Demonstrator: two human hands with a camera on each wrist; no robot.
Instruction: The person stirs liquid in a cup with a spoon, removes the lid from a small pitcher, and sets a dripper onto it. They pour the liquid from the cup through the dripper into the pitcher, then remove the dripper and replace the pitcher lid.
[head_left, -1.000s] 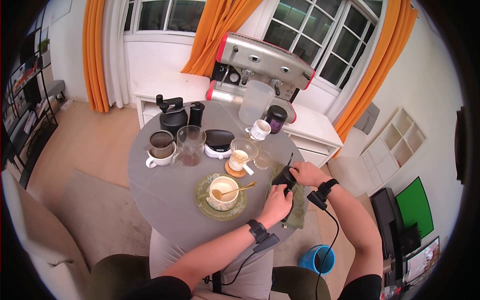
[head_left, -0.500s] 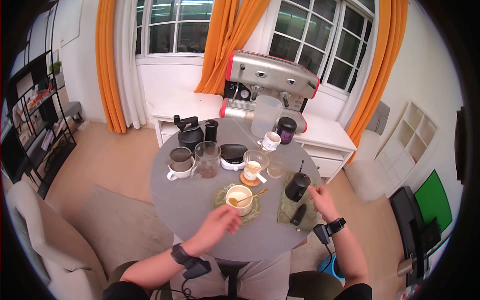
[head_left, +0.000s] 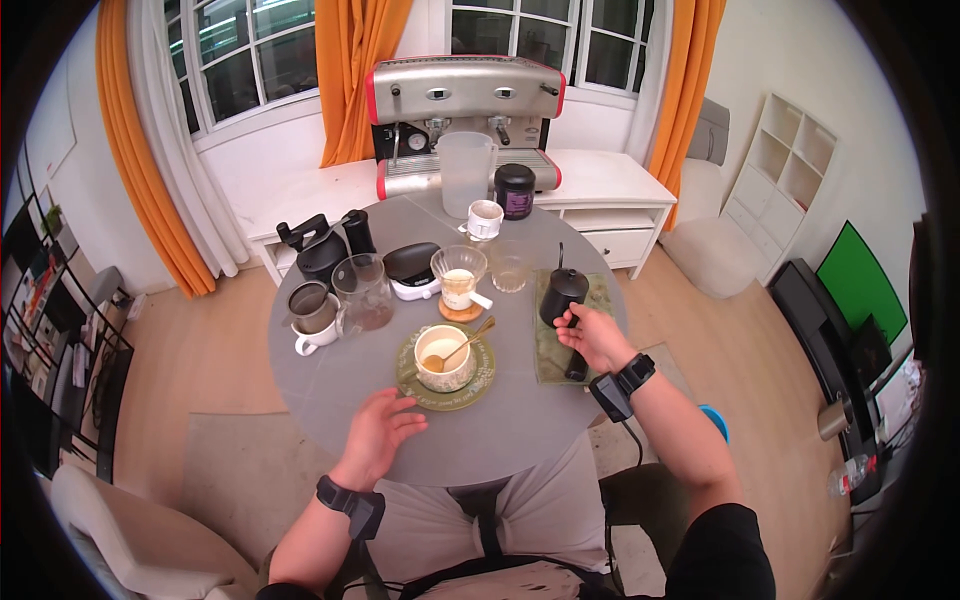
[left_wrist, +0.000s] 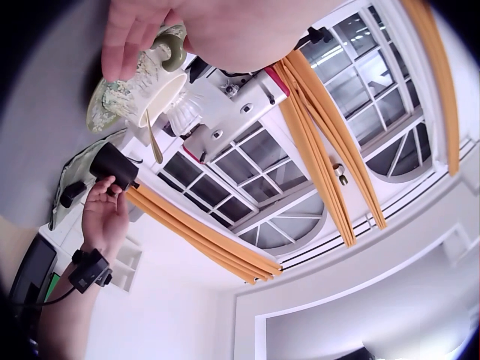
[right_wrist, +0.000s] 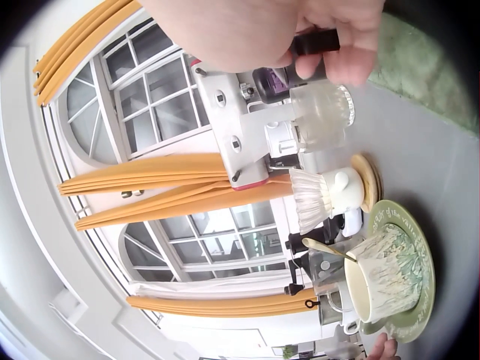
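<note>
The right hand (head_left: 592, 336) grips the small black gooseneck kettle (head_left: 561, 294), standing on the green cloth (head_left: 545, 352) at the round grey worktop's (head_left: 330, 390) right edge; pouring looks not yet begun; the left hand (head_left: 378, 432) rests flat, fingers relaxed, near the front edge

The room is lit brightly and evenly by daylight admitted through the tall white-framed paned windows (head_left: 250, 60) behind the orange curtains (head_left: 140, 150). Only soft, faint shadows are cast on the round grey surface (head_left: 330, 390). Strong fisheye distortion is seen in the head view, with straight lines bowed and a black vignette left at the corners. In both wrist views the pale, blurred fingers (left_wrist: 124, 45) are rendered out of focus close to the lens, and the window panes are slightly overexposed.
</note>
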